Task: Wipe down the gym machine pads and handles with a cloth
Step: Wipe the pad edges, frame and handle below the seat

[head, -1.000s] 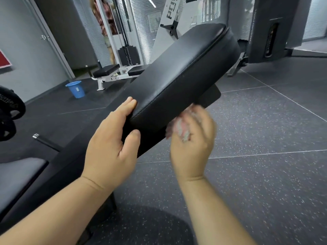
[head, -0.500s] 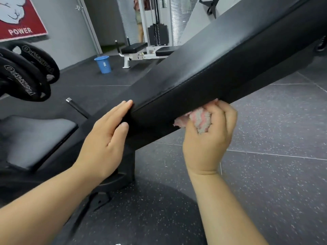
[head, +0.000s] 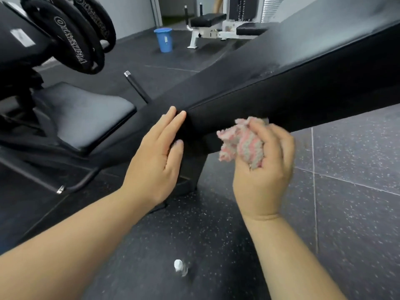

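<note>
Pink-and-grey striped cloth (head: 242, 144), black pad (head: 281, 83), blue bucket (head: 164, 41), speckled grey floor (head: 346, 213).

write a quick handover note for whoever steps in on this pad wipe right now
Left hand: open, fingers flat against the long black pad's lower end.
Right hand: grips the bunched pink-and-grey cloth at that pad's side edge.
Done: cannot tell how much is wiped.
To do: finish this pad's side, then likely the seat pad.

Even indoor light, slight motion blur
</note>
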Available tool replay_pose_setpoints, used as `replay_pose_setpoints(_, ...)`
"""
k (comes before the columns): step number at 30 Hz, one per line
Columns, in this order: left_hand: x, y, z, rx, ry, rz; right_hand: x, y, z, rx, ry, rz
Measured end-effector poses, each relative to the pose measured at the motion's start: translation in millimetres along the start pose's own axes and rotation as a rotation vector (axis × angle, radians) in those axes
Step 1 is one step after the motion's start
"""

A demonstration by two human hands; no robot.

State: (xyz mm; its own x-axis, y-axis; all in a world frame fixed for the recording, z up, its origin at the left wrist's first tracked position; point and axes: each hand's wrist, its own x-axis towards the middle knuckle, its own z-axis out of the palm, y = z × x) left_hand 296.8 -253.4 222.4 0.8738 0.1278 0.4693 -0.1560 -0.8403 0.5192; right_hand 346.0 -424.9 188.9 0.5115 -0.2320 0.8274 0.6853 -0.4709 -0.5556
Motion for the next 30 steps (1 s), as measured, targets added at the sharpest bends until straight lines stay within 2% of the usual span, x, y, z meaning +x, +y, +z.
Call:
replay_pose_setpoints(4, -27, -21, 13, -0.039, 0.056, -0.003, -57, 10, 43, -0.038, -0.404, -0.084)
replay_pose_setpoints(7, -63, -61, 29, -0.026, 0.023, -0.186, -95, 18, 60, -0.034, -0.627, 0.032)
replay_pose_setpoints(9, -86, -83, 44, -0.027, -0.137, -0.392, -118, 26, 58, -0.029, -0.858, 0.248)
replay_pose_setpoints(11, -108, -102, 61, 0.002, -0.403, -0.527, -141, 40, 54, -0.088, -1.065, 0.425)
replay_pose_setpoints(14, -135, -117, 81, 0.051, -0.806, -0.604, -162, 59, 43, -0.236, -1.282, 0.539)
replay_pose_setpoints(16, -152, -124, 96, 0.117, -0.978, -0.594, -175, 65, 41, -0.331, -1.431, 0.583)
replay_pose_setpoints(21, -171, -131, 130, 0.244, -1.067, -0.484, -186, 75, 48, -0.357, -1.515, 0.587)
replay_pose_setpoints(25, -175, -130, 140, 0.232, -1.053, -0.498, -180, 78, 51, -0.394, -1.508, 0.545)
replay_pose_setpoints(28, -166, -124, 126, 0.152, -0.941, -0.537, -175, 74, 45, -0.365, -1.525, 0.547)
replay_pose_setpoints(30, -155, -112, 105, 0.140, -0.795, -0.509, -172, 67, 41, -0.336, -1.578, 0.563)
